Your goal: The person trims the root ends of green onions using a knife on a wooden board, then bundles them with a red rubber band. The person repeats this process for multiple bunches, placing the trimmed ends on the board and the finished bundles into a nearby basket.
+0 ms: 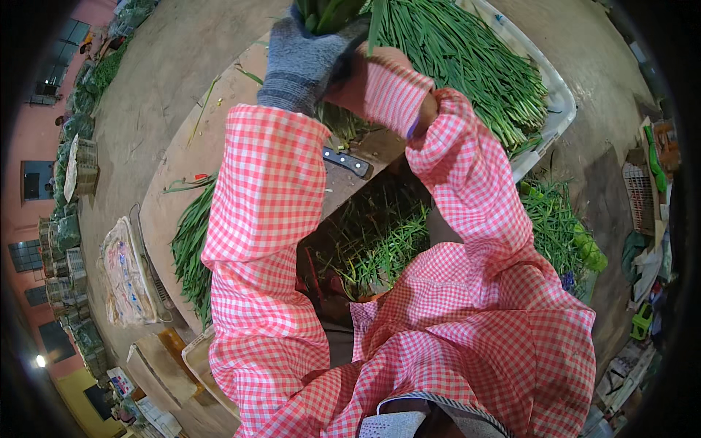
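My left hand (301,57), in a grey knitted glove, grips a bunch of long flat green leaves (331,13) that look like garlic chives; the bunch runs out of the top of the view. My right hand (372,79), in a glove with a red-and-white striped cuff, is close against the left one. Its fingers are hidden, so its grip is unclear. Below both wrists a knife (350,163) lies on the wooden board (186,142), its dark riveted handle near the edge and its blade partly covered by my sleeve. Cut stalk ends (345,123) lie behind it.
A white plastic tub (564,104) at upper right holds a heap of chives (460,60). More chives (194,241) lie on the board's left side. Loose trimmings (383,252) fill the space below the board. A wooden box (159,364) and stacked crates (76,268) stand left.
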`<state>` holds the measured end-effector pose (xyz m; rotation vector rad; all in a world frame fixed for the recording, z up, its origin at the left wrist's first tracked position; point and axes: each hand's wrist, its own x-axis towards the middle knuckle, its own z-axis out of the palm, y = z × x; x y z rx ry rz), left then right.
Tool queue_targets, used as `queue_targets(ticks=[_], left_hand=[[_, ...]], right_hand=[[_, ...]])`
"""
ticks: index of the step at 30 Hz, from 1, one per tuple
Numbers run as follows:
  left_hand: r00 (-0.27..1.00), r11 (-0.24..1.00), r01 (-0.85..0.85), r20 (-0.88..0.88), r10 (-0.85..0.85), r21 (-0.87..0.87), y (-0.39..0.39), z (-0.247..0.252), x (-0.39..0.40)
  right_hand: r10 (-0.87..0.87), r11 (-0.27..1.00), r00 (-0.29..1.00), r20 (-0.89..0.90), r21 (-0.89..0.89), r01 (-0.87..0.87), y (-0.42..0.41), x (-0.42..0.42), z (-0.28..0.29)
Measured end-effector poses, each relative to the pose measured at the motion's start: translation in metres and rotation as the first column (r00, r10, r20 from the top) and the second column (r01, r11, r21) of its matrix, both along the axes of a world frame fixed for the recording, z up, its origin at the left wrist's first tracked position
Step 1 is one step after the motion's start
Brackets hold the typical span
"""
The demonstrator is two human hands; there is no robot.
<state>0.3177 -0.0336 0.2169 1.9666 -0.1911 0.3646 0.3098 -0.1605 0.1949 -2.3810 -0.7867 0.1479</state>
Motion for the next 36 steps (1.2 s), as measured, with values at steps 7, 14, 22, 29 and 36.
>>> queue_targets(ticks=[7,14,22,29,36], left_hand=[[1.0,0.862,-0.022,-0.002,0.025,-0.507,0.009,0.03,-0.059],[0.961,0.956,-0.209,0.138,0.24,-0.205,0.071,0.046,-0.221],[0.8,0.805,-0.569,-0.339,0.495,-0.168,0.146,-0.047,-0.445],[0.711,0.626,-0.695,-0.473,0.521,-0.354,0.159,-0.125,-0.569],[0.78,0.35,-0.604,-0.439,0.446,-0.716,0.128,-0.102,-0.529]], right_hand=[[-0.021,0.723,0.916,-0.4,0.627,0.29,-0.046,-0.054,0.003],[-0.104,0.926,0.946,-0.308,0.317,0.204,-0.037,-0.105,-0.069],[0.312,0.945,0.827,-0.467,0.239,-0.221,0.021,-0.214,-0.189],[0.374,0.927,0.732,-0.57,0.193,-0.323,0.056,-0.239,-0.156],[0.406,0.892,0.747,-0.526,0.05,-0.449,0.066,-0.252,-0.15]])
